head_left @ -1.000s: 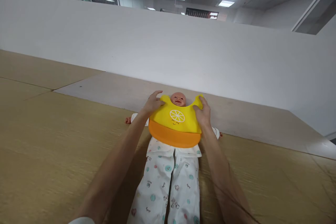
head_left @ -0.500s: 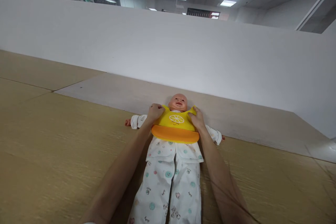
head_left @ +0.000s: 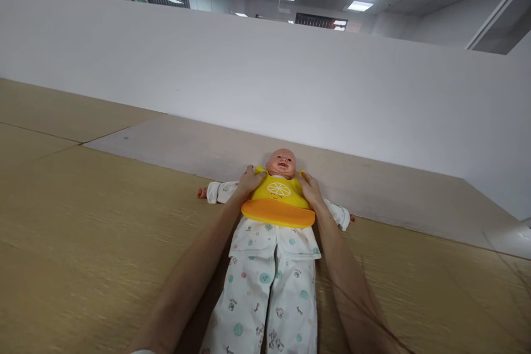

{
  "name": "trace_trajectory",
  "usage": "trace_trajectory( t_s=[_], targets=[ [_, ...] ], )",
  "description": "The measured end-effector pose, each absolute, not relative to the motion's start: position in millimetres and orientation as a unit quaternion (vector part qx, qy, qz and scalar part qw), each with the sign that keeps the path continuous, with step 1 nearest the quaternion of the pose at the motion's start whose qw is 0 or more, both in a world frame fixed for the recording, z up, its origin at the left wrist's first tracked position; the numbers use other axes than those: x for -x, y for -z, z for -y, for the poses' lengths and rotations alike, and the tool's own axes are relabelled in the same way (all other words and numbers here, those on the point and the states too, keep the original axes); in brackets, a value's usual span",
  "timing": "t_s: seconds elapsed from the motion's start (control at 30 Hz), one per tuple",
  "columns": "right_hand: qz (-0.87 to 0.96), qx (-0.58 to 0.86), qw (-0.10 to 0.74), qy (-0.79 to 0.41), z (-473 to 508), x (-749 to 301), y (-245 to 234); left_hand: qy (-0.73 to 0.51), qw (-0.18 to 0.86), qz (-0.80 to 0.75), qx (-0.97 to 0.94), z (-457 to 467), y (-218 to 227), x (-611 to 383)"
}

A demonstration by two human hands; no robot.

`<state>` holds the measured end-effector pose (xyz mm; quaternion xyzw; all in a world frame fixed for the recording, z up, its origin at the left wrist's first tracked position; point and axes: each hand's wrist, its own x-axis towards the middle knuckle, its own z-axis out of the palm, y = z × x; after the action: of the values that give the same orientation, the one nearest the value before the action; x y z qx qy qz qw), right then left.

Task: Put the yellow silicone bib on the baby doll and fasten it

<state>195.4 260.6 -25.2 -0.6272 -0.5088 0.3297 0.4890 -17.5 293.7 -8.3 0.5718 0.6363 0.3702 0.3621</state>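
Note:
A baby doll (head_left: pixel 280 161) in white patterned pyjamas lies on its back on the wooden surface, head toward the white wall. A yellow bib (head_left: pixel 279 199) with an orange pocket and a lemon print rests on its chest. My left hand (head_left: pixel 248 181) grips the bib's left neck strap at the doll's shoulder. My right hand (head_left: pixel 309 188) grips the right strap at the other shoulder. Both hands' fingers curl around the straps toward the doll's neck.
The doll lies on a light wooden tabletop (head_left: pixel 91 221). A paler panel (head_left: pixel 174 144) runs along the low white partition wall (head_left: pixel 265 77) behind the doll's head. Ceiling lights and glass partitions show above the wall.
The bib came down from in front of the doll's face onto its chest. Both hands moved inward, closer to the doll's neck, still holding the straps.

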Motion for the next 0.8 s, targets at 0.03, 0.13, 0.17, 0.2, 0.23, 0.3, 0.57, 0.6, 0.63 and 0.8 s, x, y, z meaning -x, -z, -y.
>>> trace_trajectory(
  t_s=[0.03,0.13,0.17,0.2,0.23,0.3,0.57,0.6,0.63,0.8],
  targets=[
    [0.505,0.627,0.49,-0.334,-259.9,-194.6,25.1,-0.364,0.375,-0.632,-0.573,-294.2,8.6,18.2],
    [0.498,0.622,0.492,-0.351,-255.5,-190.7,22.5,-0.353,0.409,-0.608,-0.582,-294.2,9.5,21.3],
    [0.496,0.619,0.492,-0.359,-253.2,-189.1,20.5,-0.353,0.423,-0.595,-0.585,-293.6,9.6,22.5],
    [0.493,0.616,0.492,-0.367,-250.6,-187.4,17.9,-0.354,0.436,-0.581,-0.589,-292.6,9.6,23.7],
    [0.49,0.614,0.492,-0.376,-247.8,-185.9,14.8,-0.355,0.45,-0.567,-0.592,-291.5,9.5,24.9],
    [0.482,0.609,0.494,-0.391,-242.4,-183.3,8.2,-0.358,0.47,-0.543,-0.596,-289.6,9.2,26.9],
    [0.467,0.602,0.496,-0.417,-241.4,-184.1,8.5,-0.363,0.496,-0.527,-0.587,-288.3,7.8,26.5],
    [0.47,0.601,0.493,-0.417,-242.6,-185.0,10.8,-0.363,0.499,-0.527,-0.584,-287.4,7.1,25.7],
    [0.475,0.6,0.49,-0.418,-243.5,-185.8,12.8,-0.363,0.502,-0.527,-0.582,-286.2,6.2,24.9],
    [0.493,0.586,0.484,-0.424,-240.4,-186.7,12.3,-0.372,0.528,-0.522,-0.557,-279.1,0.4,23.7]
  ],
)
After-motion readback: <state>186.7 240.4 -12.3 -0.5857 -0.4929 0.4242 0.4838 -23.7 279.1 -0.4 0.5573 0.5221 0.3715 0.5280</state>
